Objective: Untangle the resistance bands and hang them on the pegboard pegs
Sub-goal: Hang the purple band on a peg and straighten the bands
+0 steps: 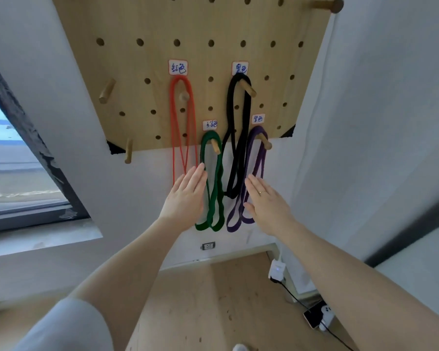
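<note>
A wooden pegboard (pixel 142 72) hangs on the white wall. From its pegs hang a red band (pixel 174 122), a green band (pixel 214 188), a black band (pixel 241 138) and a purple band (pixel 251 158), each under a small paper label. My left hand (pixel 185 198) is flat and open, its fingertips beside the green band and over the lower end of the red band. My right hand (pixel 266 201) is open too, lying over the lower part of the purple band. Neither hand grips anything.
Bare wooden pegs (pixel 107 91) stick out at the board's left and top right. A window (pixel 15 158) lies to the left. Below are a wall socket (pixel 208 246), a wooden floor, a white box with a black cable (pixel 276 271) and devices (pixel 317 316).
</note>
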A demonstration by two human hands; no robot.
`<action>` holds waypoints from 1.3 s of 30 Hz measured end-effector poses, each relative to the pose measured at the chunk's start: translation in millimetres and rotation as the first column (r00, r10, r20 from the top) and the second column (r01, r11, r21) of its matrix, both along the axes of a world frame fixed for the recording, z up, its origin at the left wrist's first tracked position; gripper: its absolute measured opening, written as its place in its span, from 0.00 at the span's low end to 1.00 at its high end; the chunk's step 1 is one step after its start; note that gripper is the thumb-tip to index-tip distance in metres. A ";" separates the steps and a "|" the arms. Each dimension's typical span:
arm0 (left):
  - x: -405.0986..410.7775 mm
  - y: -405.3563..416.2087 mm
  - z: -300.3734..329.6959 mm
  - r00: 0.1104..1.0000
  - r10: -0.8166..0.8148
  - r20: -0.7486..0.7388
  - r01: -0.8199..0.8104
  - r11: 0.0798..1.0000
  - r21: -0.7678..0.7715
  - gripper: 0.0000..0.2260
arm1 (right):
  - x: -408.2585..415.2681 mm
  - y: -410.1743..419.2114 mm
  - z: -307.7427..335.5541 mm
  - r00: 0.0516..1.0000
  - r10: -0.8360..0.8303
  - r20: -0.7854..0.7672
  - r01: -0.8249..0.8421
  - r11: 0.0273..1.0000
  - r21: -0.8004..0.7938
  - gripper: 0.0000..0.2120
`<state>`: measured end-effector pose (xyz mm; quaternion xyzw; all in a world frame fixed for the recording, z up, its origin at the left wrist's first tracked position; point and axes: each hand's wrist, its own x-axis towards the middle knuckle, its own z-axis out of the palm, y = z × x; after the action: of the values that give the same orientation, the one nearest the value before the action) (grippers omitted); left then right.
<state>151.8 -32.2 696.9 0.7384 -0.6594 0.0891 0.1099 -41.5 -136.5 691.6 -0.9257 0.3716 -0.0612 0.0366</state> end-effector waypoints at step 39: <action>15.1 -211.4 -103.8 0.740 -0.152 0.655 -0.130 0.923 0.362 0.22 | 117.0 -168.4 -134.9 0.987 -0.137 0.083 0.122 0.979 0.163 0.30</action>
<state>166.9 -243.6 593.1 0.6588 -0.6629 0.2175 -0.2815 75.4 -304.9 556.7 -0.8898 0.4326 -0.0772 0.1228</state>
